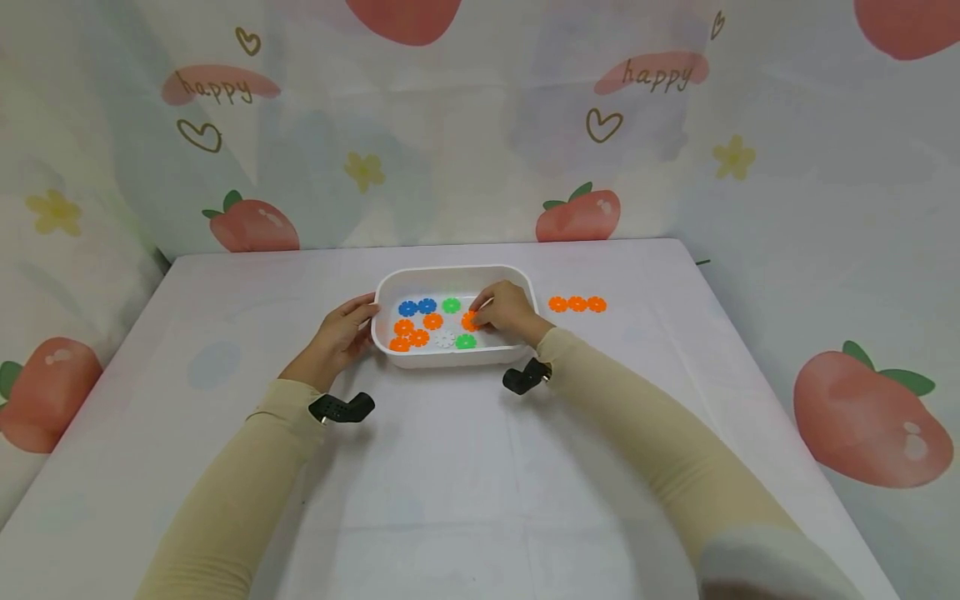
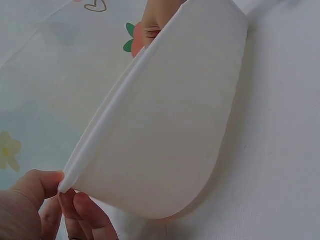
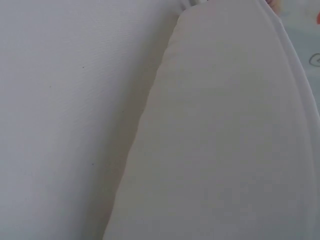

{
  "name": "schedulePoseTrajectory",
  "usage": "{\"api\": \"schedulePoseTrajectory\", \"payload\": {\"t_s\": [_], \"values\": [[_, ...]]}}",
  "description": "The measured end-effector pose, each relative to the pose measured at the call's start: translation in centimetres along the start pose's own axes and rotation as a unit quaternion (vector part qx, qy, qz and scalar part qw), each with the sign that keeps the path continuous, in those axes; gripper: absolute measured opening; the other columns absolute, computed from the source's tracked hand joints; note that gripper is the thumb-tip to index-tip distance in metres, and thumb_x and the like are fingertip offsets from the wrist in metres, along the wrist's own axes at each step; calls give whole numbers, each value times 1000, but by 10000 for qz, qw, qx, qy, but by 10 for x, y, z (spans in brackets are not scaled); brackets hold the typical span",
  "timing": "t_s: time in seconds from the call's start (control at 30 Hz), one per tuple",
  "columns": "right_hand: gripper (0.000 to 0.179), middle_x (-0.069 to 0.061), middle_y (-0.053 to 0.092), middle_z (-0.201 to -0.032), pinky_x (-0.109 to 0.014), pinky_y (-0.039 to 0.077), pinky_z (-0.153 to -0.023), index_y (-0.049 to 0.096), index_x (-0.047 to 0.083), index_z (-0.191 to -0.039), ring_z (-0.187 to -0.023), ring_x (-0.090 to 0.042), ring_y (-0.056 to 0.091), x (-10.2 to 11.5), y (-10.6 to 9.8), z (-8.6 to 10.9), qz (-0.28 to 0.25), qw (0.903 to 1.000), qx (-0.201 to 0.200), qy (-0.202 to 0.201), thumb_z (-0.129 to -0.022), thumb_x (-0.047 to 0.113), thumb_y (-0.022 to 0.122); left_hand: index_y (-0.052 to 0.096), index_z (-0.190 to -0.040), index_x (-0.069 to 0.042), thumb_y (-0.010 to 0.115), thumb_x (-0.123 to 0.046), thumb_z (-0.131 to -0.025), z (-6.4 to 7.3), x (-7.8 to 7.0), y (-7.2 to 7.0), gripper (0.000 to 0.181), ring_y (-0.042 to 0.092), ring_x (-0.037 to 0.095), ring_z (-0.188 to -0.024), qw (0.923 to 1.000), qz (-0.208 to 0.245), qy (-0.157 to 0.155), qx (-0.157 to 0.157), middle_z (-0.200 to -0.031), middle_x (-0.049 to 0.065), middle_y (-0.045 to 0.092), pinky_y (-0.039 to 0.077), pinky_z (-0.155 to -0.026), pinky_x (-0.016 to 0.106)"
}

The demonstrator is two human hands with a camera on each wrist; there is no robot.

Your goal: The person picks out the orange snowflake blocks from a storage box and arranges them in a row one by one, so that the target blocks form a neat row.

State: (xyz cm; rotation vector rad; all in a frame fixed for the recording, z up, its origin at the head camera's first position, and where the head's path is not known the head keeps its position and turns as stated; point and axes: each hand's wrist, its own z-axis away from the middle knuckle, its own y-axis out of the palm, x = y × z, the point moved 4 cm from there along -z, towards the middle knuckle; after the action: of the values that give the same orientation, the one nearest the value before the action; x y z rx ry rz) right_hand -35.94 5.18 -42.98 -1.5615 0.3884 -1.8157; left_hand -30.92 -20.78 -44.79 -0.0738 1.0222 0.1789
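Note:
A white tray holds several small notched plastic discs. My left hand pinches the tray's left rim; in the left wrist view, the thumb lies over the rim with the fingers beneath. Inside the tray, toward its right end, my right hand pinches an orange disc in its fingertips. Nearby lie a green disc, a white disc and another green disc. Two blue discs and several orange discs fill the left part. The tray wall hides the right hand in the right wrist view.
Just right of the tray, three orange discs lie side by side in a row on the table, which is covered with a white cloth. A printed fabric backdrop rises behind the table's far edge.

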Motion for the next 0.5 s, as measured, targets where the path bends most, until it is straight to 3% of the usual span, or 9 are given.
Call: {"api": "schedulePoseTrajectory", "payload": {"t_s": [0.2, 0.5], "values": [[16, -9, 71, -80, -18, 47, -56, 75, 2, -100, -61, -15, 61, 2, -3, 6, 185, 9997, 92, -139, -84, 5, 74, 54, -141, -28, 60, -29, -98, 1, 0, 0, 44, 49, 16, -99, 10000, -36, 10, -51, -140, 0, 49, 47, -70, 17], [18, -15, 72, -98, -20, 51, -63, 74, 1, -104, -72, -17, 64, 9, -12, 16, 282, 9991, 216, -227, -86, 5, 72, 53, -142, -28, 61, -29, -98, 2, -2, -1, 44, 49, 17, -99, 10000, -63, -22, -60, -140, 0, 49, 46, -71, 18]]}}
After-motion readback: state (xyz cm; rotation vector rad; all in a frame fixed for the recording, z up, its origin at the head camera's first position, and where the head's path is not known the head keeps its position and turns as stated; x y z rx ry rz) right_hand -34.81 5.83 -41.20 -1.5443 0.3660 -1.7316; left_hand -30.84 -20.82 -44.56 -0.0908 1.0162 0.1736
